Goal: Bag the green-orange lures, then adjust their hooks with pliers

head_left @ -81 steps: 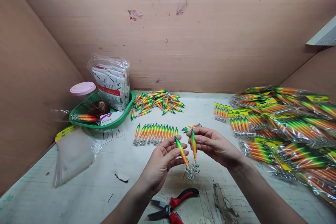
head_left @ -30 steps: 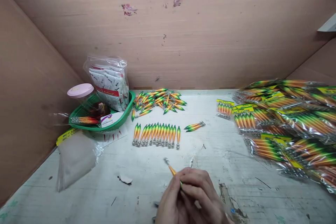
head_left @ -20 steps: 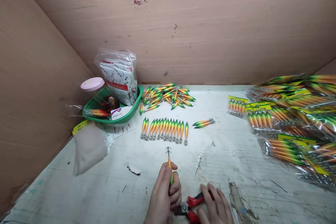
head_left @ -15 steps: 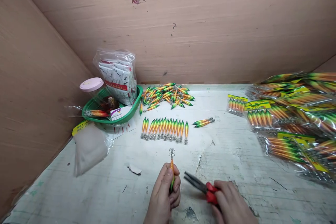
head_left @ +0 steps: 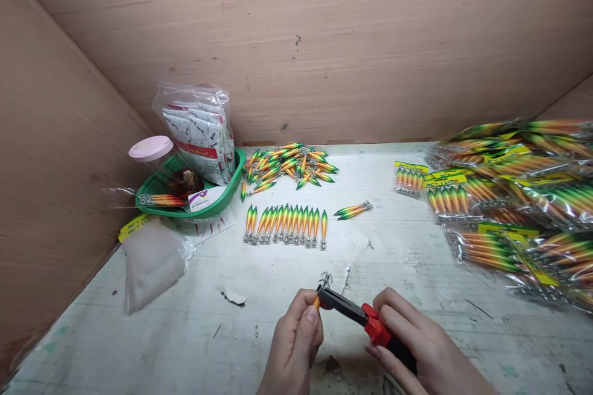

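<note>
Between the thumb and fingers of my left hand (head_left: 296, 339) is a squid jig (head_left: 317, 302), its hook crown pointing up and away from me; most of its body is hidden in the hand. My right hand (head_left: 412, 333) is wrapped round red-and-black long-nose pliers (head_left: 349, 308). The jaw tips meet the jig just below its hooks. Beyond both hands stands a row of green-and-orange squid jigs (head_left: 290, 224), hooks toward me. Two or so more jigs (head_left: 353, 210) lie right of the row, and a loose pile of jigs (head_left: 291, 165) sits behind it.
Packed bags of jigs (head_left: 504, 247) are heaped at the right, with one small pack (head_left: 410, 179) beside them. At left stands a green basket (head_left: 222, 203) holding a plastic bag of packets (head_left: 197, 136) and a pink-lidded jar (head_left: 151, 148). Clear plastic sleeves (head_left: 155, 265) lie before it.
The pliers have moved left and their jaws now meet the jig near its hooks. The jig has tilted to the right, and my left hand covers more of its body.
</note>
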`<state>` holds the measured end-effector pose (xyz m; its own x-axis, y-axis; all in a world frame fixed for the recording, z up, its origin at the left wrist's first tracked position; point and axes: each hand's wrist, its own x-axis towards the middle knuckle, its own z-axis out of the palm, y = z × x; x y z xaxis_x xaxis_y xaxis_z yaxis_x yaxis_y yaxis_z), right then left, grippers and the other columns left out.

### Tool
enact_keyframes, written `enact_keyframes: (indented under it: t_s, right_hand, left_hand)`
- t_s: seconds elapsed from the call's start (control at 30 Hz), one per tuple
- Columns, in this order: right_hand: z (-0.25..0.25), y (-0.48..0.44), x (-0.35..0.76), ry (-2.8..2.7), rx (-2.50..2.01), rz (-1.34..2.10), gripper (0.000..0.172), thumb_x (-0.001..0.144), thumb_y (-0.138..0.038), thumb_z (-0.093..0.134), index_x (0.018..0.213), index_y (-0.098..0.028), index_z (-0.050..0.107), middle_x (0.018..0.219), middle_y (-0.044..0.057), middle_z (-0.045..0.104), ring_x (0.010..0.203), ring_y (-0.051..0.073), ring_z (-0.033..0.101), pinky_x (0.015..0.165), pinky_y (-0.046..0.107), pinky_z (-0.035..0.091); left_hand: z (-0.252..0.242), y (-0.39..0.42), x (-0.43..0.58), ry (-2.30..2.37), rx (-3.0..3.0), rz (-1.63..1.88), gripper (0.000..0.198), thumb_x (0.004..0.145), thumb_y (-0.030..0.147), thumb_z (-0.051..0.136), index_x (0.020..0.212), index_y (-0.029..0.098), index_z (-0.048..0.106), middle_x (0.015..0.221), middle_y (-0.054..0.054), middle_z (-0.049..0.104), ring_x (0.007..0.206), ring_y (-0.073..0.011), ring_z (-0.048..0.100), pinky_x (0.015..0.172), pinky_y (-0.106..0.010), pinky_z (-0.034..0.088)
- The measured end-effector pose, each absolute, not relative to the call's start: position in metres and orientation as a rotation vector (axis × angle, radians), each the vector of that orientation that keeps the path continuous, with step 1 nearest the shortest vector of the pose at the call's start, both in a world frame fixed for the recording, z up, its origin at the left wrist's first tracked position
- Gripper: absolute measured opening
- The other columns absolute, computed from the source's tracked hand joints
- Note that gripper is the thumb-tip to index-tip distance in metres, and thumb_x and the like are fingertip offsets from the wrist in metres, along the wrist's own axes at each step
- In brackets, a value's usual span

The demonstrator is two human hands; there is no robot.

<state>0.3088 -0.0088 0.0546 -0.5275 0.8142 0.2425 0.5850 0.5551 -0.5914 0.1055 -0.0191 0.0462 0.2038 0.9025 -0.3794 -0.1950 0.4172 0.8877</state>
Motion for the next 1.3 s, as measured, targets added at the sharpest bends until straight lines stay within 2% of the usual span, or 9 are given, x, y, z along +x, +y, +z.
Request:
enact_keyframes:
  t_s: [0.17,0.43,0.7,0.9,1.07,1.17,1.3]
  right_hand:
    - [0.059,-0.009,0.311,-2.317,-1.144,0.583,0.011,0.090,-0.015,0.047,0.081,-0.022,0.045,0.081,0.004,0.054,0.069,0.015,0.057,0.058,0.023,0.050]
    - [0.061,-0.009,0.312,-2.314,-1.132,0.561,0.010,0.088,-0.013,0.048,0.083,-0.021,0.048,0.082,0.005,0.055,0.070,0.016,0.057,0.059,0.023,0.050]
    - [0.065,-0.008,0.310,-2.346,-1.114,0.549,0.011,0.088,-0.012,0.046,0.082,-0.021,0.047,0.081,0.005,0.055,0.070,0.016,0.057,0.058,0.023,0.049]
    - [0.068,-0.004,0.309,-2.370,-1.062,0.564,0.013,0.088,-0.009,0.044,0.083,-0.021,0.045,0.077,0.004,0.056,0.067,0.015,0.056,0.058,0.022,0.048]
    - [0.074,0.002,0.313,-2.391,-1.019,0.587,0.014,0.085,-0.008,0.046,0.084,-0.022,0.046,0.075,0.003,0.057,0.064,0.014,0.056,0.056,0.020,0.047]
    - [0.076,0.005,0.314,-2.397,-0.996,0.601,0.014,0.086,-0.009,0.047,0.082,-0.022,0.045,0.072,0.002,0.057,0.060,0.013,0.055,0.054,0.020,0.046]
    - [0.076,0.008,0.313,-2.349,-0.985,0.696,0.011,0.087,-0.013,0.049,0.081,-0.022,0.047,0.070,0.001,0.057,0.060,0.013,0.055,0.054,0.020,0.046]
  left_hand:
    - [0.045,-0.022,0.107,1.216,0.897,0.984,0.051,0.086,0.066,0.044,0.097,0.017,0.054,0.057,0.008,0.023,0.050,-0.0086,0.017,0.046,-0.024,0.013]
    - [0.043,-0.023,0.106,1.279,0.942,1.060,0.045,0.086,0.061,0.049,0.096,0.018,0.058,0.056,0.006,0.027,0.050,-0.0108,0.021,0.049,-0.026,0.016]
    - [0.047,-0.025,0.105,1.351,1.101,0.981,0.050,0.089,0.062,0.041,0.102,0.018,0.061,0.057,0.004,0.030,0.051,-0.0129,0.028,0.053,-0.027,0.021]
    - [0.050,-0.026,0.104,1.397,1.118,1.006,0.031,0.088,0.045,0.054,0.103,0.020,0.067,0.056,0.003,0.034,0.053,-0.0150,0.036,0.056,-0.026,0.028]
    - [0.047,-0.026,0.109,1.329,1.033,1.280,0.021,0.082,0.027,0.063,0.099,0.020,0.072,0.054,0.002,0.034,0.061,-0.0214,0.046,0.063,-0.028,0.037]
    - [0.048,-0.026,0.108,1.347,1.050,1.273,0.019,0.082,0.030,0.064,0.095,0.019,0.071,0.053,0.003,0.032,0.055,-0.0172,0.041,0.058,-0.027,0.033]
    - [0.054,-0.021,0.100,1.211,0.965,1.059,0.036,0.086,0.053,0.055,0.086,0.018,0.062,0.052,0.006,0.027,0.046,-0.0093,0.021,0.046,-0.025,0.017]
